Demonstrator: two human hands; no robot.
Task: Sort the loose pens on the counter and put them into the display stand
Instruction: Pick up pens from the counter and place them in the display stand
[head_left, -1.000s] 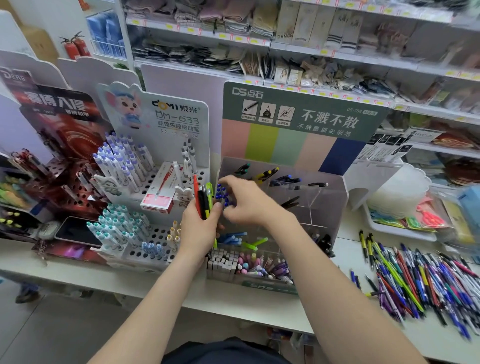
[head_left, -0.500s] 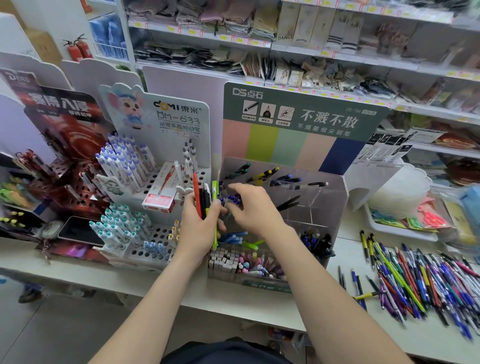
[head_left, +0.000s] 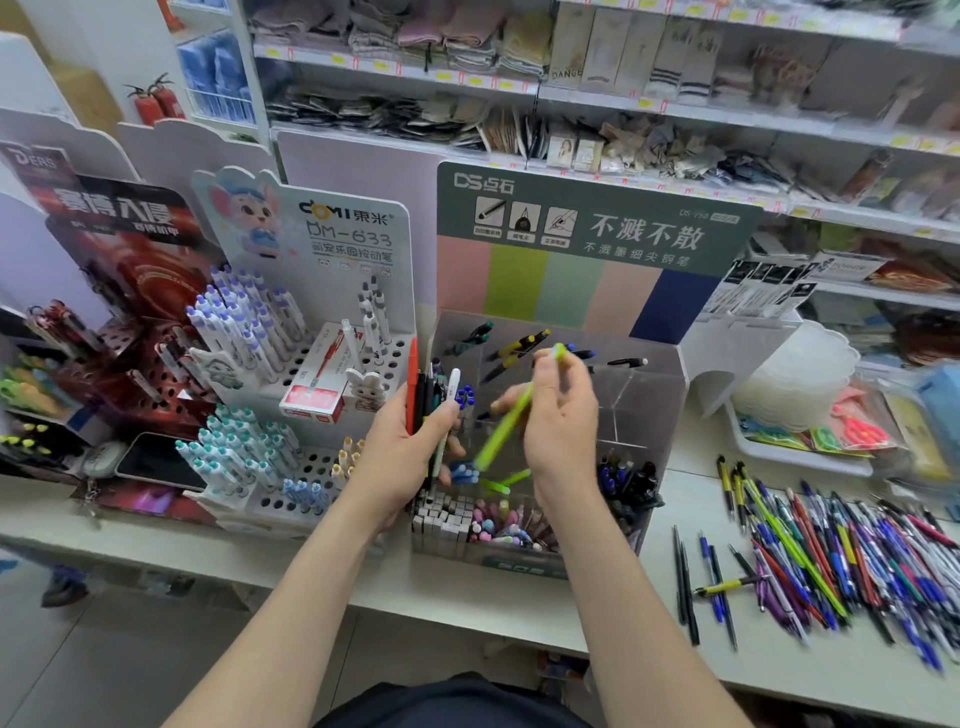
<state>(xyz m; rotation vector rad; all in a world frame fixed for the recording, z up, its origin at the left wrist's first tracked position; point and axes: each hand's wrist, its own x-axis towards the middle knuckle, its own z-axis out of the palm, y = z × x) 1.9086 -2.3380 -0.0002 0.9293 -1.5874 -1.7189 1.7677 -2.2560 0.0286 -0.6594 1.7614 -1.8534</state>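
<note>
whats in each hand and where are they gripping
Right hand pinches a lime-green pen near its upper end. Left hand clutches a bunch of pens around their lower halves.

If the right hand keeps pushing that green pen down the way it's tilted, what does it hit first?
Probably the green pens already lying in the clear display stand, just below the held green pen in the right hand; depth is uncertain.

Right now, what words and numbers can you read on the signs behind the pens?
"DS点石", "不溅不散", "不溅墨细尖钢笔": green header of the clear display stand.
"DOMI 東米", "DM-633": white mouse card.
"DERS": dark red card.
"DANCE": sock packet on the shelf.
Too small or blurred: the shelf price tags, the red pen box, the header's top-right code.
</note>
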